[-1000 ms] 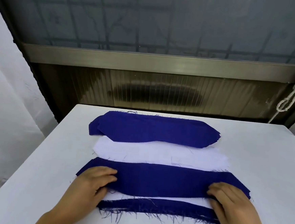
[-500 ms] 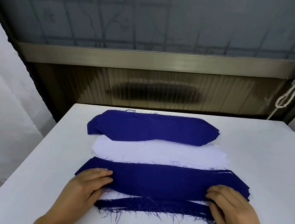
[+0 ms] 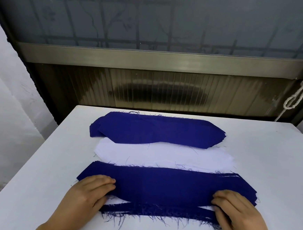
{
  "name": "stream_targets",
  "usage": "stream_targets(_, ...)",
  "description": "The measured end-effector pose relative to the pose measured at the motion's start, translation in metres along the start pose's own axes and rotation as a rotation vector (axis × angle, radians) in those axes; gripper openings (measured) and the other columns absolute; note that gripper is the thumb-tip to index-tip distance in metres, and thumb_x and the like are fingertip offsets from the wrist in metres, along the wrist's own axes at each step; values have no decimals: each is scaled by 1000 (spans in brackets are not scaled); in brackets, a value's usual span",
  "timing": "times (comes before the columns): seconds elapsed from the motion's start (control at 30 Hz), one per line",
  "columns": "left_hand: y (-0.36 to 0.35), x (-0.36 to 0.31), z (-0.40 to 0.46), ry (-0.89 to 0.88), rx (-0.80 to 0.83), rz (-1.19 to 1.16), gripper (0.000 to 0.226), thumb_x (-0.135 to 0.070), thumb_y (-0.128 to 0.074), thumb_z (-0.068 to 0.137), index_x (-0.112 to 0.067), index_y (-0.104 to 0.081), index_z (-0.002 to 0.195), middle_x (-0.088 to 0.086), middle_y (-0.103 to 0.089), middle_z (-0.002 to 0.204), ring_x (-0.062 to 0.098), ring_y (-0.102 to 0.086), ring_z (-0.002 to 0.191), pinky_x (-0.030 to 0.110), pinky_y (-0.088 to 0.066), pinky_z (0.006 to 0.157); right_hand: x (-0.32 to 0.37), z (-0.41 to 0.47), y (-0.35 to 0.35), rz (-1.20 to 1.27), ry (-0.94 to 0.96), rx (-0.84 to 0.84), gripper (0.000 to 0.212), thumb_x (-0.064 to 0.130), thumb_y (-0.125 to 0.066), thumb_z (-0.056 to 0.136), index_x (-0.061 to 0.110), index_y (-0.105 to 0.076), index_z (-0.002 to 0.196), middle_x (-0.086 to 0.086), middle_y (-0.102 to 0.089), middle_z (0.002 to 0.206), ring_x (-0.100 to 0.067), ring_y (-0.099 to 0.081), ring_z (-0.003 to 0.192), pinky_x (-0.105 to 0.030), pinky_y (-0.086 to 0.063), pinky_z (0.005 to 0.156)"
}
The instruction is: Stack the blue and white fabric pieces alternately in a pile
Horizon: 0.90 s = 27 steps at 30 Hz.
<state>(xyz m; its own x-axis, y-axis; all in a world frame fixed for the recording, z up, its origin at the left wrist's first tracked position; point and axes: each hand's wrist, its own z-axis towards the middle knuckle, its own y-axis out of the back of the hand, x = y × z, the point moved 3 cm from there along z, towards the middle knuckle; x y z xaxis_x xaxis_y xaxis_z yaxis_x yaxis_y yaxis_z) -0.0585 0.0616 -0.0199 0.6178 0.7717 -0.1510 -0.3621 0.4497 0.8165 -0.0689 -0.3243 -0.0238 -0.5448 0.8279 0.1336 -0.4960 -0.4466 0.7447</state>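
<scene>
My fingers (image 3: 105, 181) on both hands are curled and pinching the two ends of the top long dark-blue woven fabric strip (image 3: 163, 184), my left hand (image 3: 88, 195) at its left end, my right hand (image 3: 237, 210) at its right. It is light, limp and frayed, so I judge it best held by both ends, kept taut. It lies on the near pile on the white desk (image 3: 33, 178), with the white fabric pieces (image 3: 162, 156) and a second blue stack (image 3: 155, 130) beyond.
</scene>
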Motion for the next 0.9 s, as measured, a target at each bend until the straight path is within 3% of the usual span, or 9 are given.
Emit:
stream_targets(0.1, 5, 1, 3, 62, 35, -54, 47, -48, -42, 97, -18, -78, 92, -15, -68, 107, 0, -59, 101, 18, -46, 89, 1, 3, 3, 12, -25, 25, 51, 46, -40, 98, 17, -75, 76, 7, -69, 89, -9, -59, 87, -25, -46, 75)
stream_targets(0.2, 8, -3, 18, 121, 69, -65, 45, -54, -45, 95, -24, -72, 77, -21, -64, 92, -4, -58, 87, 17, -46, 76, 6, 17, 6, 48, -73, 63, 48, 50, -43, 97, 20, -73, 75, 11, -65, 85, -8, -59, 78, -22, -44, 73)
stream_targets(0.3, -3, -21, 49, 130, 124, -32, 39, -49, -47, 95, -23, -63, 69, -19, -57, 76, 1, -51, 71, 22, -47, 62, 20, 42, -5, 95, -117, 152, 26, 38, -51, 93, 23, -69, 82, 14, -60, 83, -5, -55, 70, -21, -46, 64)
stream_targets(0.4, -27, -43, 83, 133, 182, 23, 34, -48, -45, 93, -25, -63, 75, -16, -55, 77, 3, -49, 72, 20, -44, 61, 35, 72, -25, 101, -188, 264, 5, 31, -62, 91, 27, -62, 87, 16, -54, 80, -3, -49, 63, -22, -46, 56)
stream_targets(0.53, -56, -46, 97, 227, 247, 54, 24, -44, -46, 96, -27, -49, 79, -14, -46, 79, 4, -44, 74, 19, -35, 62, 32, 83, -55, 82, -286, 442, 14, 41, -48, 96, 31, -51, 86, 14, -54, 82, -7, -50, 66, -19, -39, 58)
stream_targets(0.73, -47, -12, 70, 332, 188, 123, 27, -36, -59, 89, -30, -42, 69, -16, -43, 66, 4, -42, 59, 18, -29, 49, -6, 58, -42, -65, -423, 436, 20, 43, -47, 94, 31, -46, 78, 13, -55, 73, -7, -52, 61, -24, -41, 53)
stream_targets(0.9, -36, 9, 59, 428, 186, 156, 32, -31, -63, 88, -28, -40, 66, -14, -43, 62, 6, -43, 57, 20, -32, 47, -21, 50, -32, -121, -489, 426, 20, 40, -48, 94, 29, -48, 77, 13, -55, 69, -7, -54, 59, -27, -45, 55)
